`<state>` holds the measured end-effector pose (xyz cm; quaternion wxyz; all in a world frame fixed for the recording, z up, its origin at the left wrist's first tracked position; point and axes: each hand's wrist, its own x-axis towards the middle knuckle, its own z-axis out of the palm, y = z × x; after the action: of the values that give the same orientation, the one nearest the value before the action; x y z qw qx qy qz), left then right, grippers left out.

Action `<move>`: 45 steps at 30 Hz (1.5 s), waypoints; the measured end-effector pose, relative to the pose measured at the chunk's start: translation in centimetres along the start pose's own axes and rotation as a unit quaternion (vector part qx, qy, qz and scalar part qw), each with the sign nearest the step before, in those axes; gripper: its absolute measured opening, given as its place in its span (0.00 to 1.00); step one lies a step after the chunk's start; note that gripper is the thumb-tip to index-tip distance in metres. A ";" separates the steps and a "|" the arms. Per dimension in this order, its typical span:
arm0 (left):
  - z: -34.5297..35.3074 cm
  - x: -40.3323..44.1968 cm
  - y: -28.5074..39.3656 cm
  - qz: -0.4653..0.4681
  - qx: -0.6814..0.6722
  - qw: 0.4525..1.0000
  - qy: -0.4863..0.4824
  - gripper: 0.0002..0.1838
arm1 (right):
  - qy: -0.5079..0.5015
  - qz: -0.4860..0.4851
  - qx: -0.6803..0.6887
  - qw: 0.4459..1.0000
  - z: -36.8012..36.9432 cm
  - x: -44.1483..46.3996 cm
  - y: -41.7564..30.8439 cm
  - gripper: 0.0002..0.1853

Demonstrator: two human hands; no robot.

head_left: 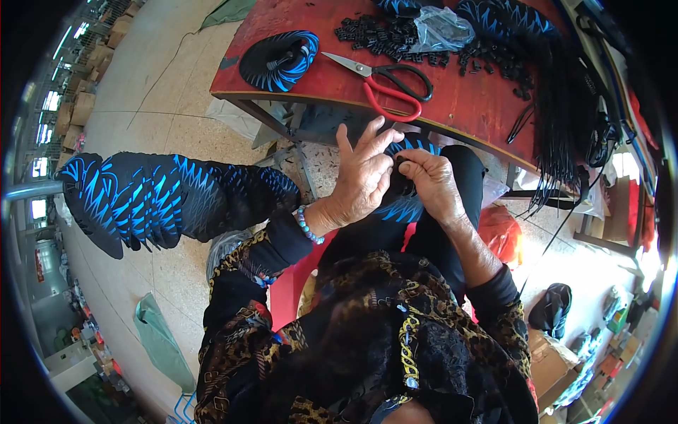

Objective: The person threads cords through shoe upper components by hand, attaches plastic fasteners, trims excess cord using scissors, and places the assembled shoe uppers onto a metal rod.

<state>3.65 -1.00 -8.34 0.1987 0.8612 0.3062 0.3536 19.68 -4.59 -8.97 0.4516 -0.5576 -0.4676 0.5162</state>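
Observation:
A black and blue patterned piece lies over my lap, beneath both hands. My left hand is above it, with some fingers stretched out and spread, its index and thumb side close to my right hand. The fingers of my right hand are pinched together at the piece's dark part; what they grip is too small to make out. Scissors with red and black handles rest on the red table just beyond my hands, blades pointing left.
A folded black and blue piece lies on the table's left. Small black parts and a clear plastic bag are farther back. Black cords hang at the right edge. Stacked patterned pieces extend along a metal bar at left.

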 end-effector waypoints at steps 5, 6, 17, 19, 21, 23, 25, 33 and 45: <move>-0.1 0.4 0.0 0.018 0.016 1.000 0.001 0.05 | 0.018 -0.021 -0.024 0.999 0.2 0.1 -0.2 0.11; -0.1 0.4 0.1 0.018 0.012 1.000 0.006 0.05 | 0.015 -0.005 -0.002 1.000 0.1 0.2 0.0 0.10; 0.5 1.1 -0.3 0.073 0.080 0.994 0.012 0.03 | 0.006 0.002 -0.010 1.000 0.1 0.5 0.2 0.09; 0.5 1.3 -0.3 0.083 0.088 0.993 0.014 0.02 | 0.000 0.012 0.004 1.000 -0.1 0.5 0.4 0.09; 0.1 1.3 -0.6 0.049 0.071 0.996 0.014 0.02 | 0.005 -0.001 0.082 0.997 -0.3 0.4 0.3 0.10; 0.0 1.2 -0.8 0.015 0.054 0.998 0.011 0.02 | 0.011 -0.014 0.159 0.987 -0.4 0.3 0.2 0.11; 0.2 1.0 -0.8 0.004 0.052 0.998 0.016 0.02 | 0.026 -0.021 0.162 0.986 -0.1 0.0 0.1 0.11; 0.7 0.8 0.0 -0.041 0.058 0.996 0.058 0.03 | 0.045 -0.011 0.134 0.990 0.1 -0.3 0.9 0.08; -1.4 3.2 -0.1 -0.228 -0.159 0.953 -0.119 0.11 | 0.103 -0.220 -0.085 0.966 0.6 0.5 -1.2 0.08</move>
<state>4.38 1.36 -5.87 0.4438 0.7616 0.4080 0.2378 18.99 -3.88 -7.89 0.5507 -0.5274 -0.5718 0.3026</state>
